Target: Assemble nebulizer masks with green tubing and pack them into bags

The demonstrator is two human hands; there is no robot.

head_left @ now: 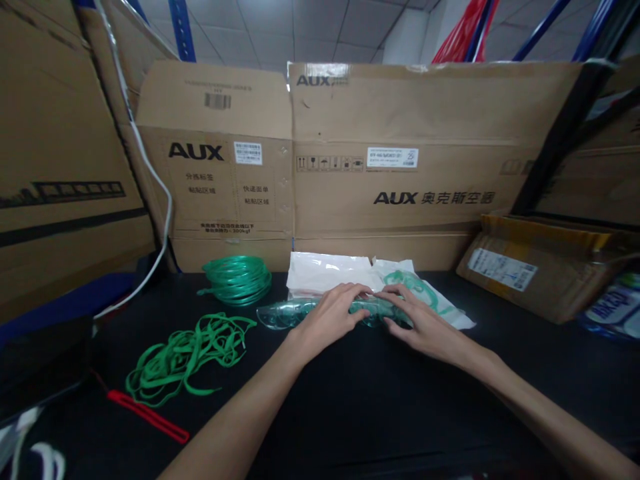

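Note:
My left hand (330, 317) bends its fingers over a long, glossy roll of clear, green-tinted plastic (283, 315) and presses on its middle. Around the roll's right part curls my right hand (423, 323), thumb at the near side and fingers on top. The fingertips of both hands almost meet. What lies inside the plastic, if anything, cannot be made out. Just behind the roll are a white packet (327, 267) and a clear-fronted bag (445, 310) with a green cord in it.
A coil of green tubing (237, 280) stands left of the hands. Nearer lie a tangle of green flat laces (193, 357) and a red strap (150, 417). Cardboard panels (340, 220) line the back. A taped box (530, 273) and a blue-labelled package (613, 307) are at right.

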